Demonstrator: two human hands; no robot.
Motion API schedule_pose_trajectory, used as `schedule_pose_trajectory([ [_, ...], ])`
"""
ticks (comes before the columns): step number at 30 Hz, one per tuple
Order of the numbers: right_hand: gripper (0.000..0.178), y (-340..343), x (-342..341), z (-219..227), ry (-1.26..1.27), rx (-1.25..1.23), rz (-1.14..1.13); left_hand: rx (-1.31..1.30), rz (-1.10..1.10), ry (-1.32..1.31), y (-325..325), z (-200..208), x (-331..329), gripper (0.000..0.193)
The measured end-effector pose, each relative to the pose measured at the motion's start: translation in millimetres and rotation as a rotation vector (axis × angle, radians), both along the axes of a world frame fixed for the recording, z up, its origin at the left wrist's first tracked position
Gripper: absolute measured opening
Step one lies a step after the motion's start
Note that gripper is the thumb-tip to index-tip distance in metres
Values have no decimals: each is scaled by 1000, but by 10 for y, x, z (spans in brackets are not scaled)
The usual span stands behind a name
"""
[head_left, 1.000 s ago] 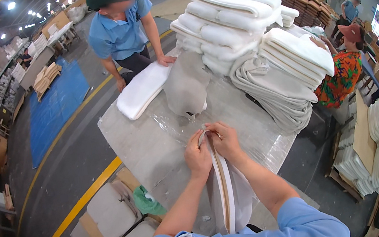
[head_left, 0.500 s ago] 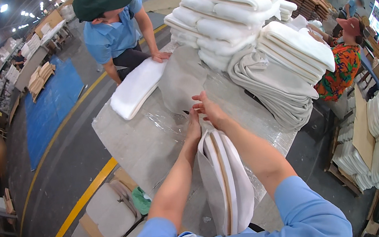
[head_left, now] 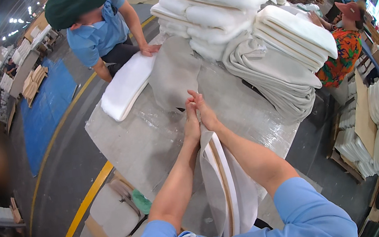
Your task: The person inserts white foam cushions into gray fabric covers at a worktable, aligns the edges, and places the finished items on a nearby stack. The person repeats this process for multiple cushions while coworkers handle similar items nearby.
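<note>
In the head view, the person's left hand (head_left: 192, 123) and right hand (head_left: 205, 112) are meeting near the centre of the frame, palms facing each other, at the far tip of a grey cover (head_left: 244, 186). The fingers of each hand are lying nearly straight and close together; whether they are clamping on the cover's tip, one cannot tell. The cover is running from the hands down to the lower centre, against the person's shirt, and a white pad with a brown stripe (head_left: 227, 181) is showing through its long opening. Just beyond the hands, a grey cloth (head_left: 174, 69) is lying on the counter (head_left: 130, 147), with a single white pad (head_left: 128, 86) touching its left side. At the upper left, a co-worker in a blue shirt (head_left: 101, 36) is leaning over, one hand resting at that pad's far end. A tall stack of white pads (head_left: 222, 10) is standing at the upper centre; folded grey covers (head_left: 271, 77) and a smaller stack of white pads (head_left: 295, 36) are lying to its right. A person in an orange patterned shirt (head_left: 342, 59) is standing at the right, and a green cloth (head_left: 140, 202) is lying beside a grey cushion (head_left: 114, 213) at the lower left.
</note>
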State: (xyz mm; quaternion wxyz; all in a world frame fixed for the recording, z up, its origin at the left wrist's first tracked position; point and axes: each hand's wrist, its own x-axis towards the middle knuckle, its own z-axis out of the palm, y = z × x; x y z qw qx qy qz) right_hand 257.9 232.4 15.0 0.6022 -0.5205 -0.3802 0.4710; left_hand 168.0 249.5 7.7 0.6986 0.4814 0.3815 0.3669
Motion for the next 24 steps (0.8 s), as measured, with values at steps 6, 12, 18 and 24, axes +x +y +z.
schedule_pose_trajectory([
  [6,69,-15,85,25,-116,63,-57,29,-116,-52,20,80,-56,71],
  [12,37,-661,272,353,-16,157,-107,-101,-246,43,-66,242,-225,85],
  [18,27,-1224,224,641,-512,254,18,-78,-228,89,-101,308,-159,92],
  [24,12,-1172,232,546,-433,229,-74,-133,-283,145,-108,379,-69,91],
])
